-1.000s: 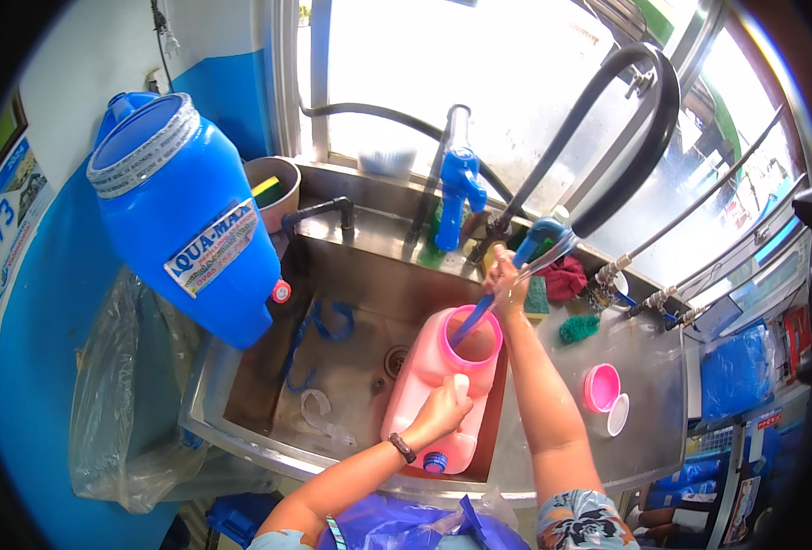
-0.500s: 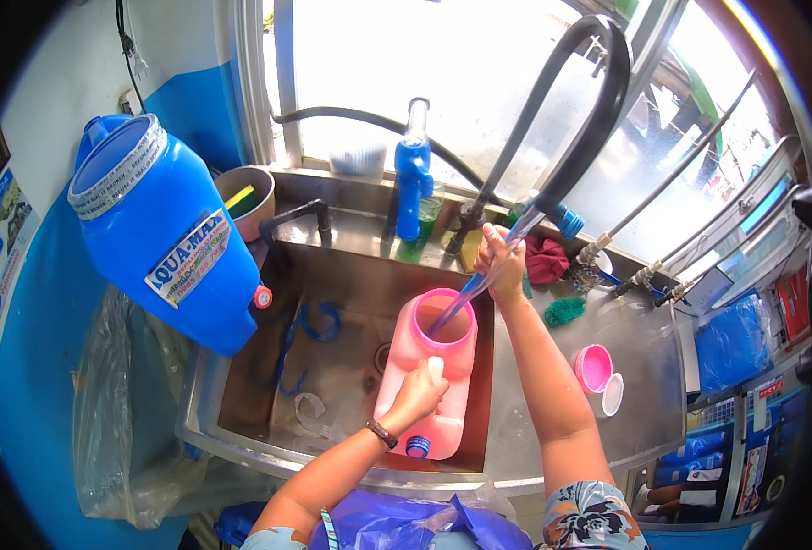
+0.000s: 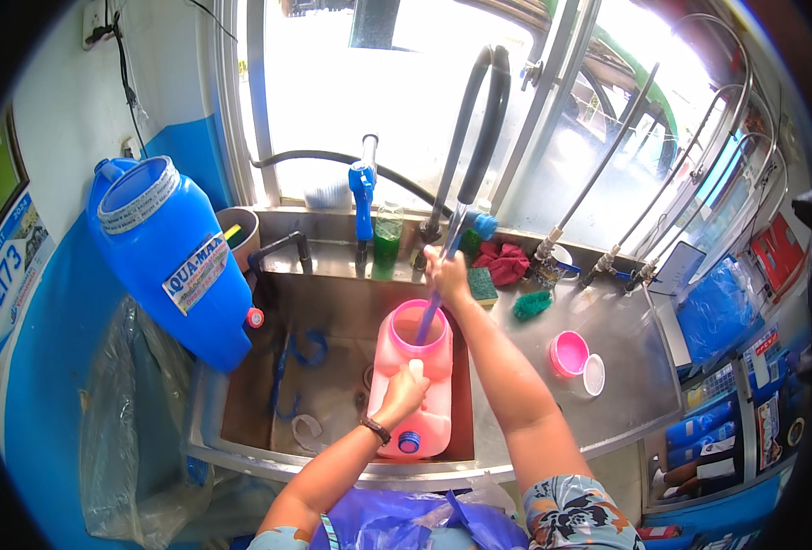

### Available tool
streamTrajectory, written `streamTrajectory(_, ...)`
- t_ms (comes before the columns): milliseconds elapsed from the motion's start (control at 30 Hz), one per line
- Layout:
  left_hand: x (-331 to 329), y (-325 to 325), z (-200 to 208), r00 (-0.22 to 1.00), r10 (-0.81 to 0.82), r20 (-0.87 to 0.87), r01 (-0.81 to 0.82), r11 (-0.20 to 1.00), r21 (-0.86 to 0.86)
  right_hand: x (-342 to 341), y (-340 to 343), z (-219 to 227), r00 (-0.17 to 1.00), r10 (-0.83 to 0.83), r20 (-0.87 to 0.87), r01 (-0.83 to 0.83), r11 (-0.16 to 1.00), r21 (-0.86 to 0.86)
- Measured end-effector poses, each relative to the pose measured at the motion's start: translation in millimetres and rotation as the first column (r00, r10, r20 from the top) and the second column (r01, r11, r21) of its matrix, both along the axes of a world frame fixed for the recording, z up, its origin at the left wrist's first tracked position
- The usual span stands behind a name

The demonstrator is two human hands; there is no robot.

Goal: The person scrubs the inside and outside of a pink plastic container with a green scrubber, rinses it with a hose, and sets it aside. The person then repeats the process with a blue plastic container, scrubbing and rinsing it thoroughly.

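A pink water jug (image 3: 433, 394) with a wide round mouth and a blue-capped spout stands in the steel sink (image 3: 268, 367). My left hand (image 3: 401, 394) is closed round the jug's pale handle. My right hand (image 3: 448, 275), above the mouth, is closed on a hose (image 3: 485, 137), black along its upper loop and clear to purplish toward the lower end. That end reaches down inside the jug's mouth, and its tip is hidden there. A round pink lid (image 3: 569, 354) and a white disc (image 3: 594, 375) lie on the counter to the right.
A large blue water container (image 3: 186, 257) leans at the left. Blue strips (image 3: 307, 348) lie in the sink. Behind it stand a blue-handled tap (image 3: 362, 197) and a bottle of green liquid (image 3: 387, 240). A green scrubber (image 3: 531, 305) and a red cloth (image 3: 505, 263) are on the counter.
My right hand and the hose have shifted left, and the hose stands more upright in the jug's mouth. My left hand keeps hold of the handle. The whole view has tilted somewhat.
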State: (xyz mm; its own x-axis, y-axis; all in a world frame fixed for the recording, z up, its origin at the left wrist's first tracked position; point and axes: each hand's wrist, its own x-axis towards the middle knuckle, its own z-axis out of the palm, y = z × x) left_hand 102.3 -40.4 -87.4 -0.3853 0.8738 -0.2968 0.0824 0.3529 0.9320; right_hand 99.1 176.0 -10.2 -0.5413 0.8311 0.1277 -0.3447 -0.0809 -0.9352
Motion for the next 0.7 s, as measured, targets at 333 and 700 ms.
streamTrajectory(333, 1.7, 1.5, -14.4, 1.000, 0.004, 0.020, -0.007, 0.989, 0.149, 46.3, -13.0, 82.8, 0.973, -0.198, -0.120, 0.212, 0.970, 0.118)
streamTrajectory(700, 1.5, 3.2, -17.8, 0.996, 0.003, 0.086, -0.010, 0.996, 0.088, 143.9, -54.7, 319.6, 0.952, 0.140, -0.274, -0.012, 0.907, 0.421)
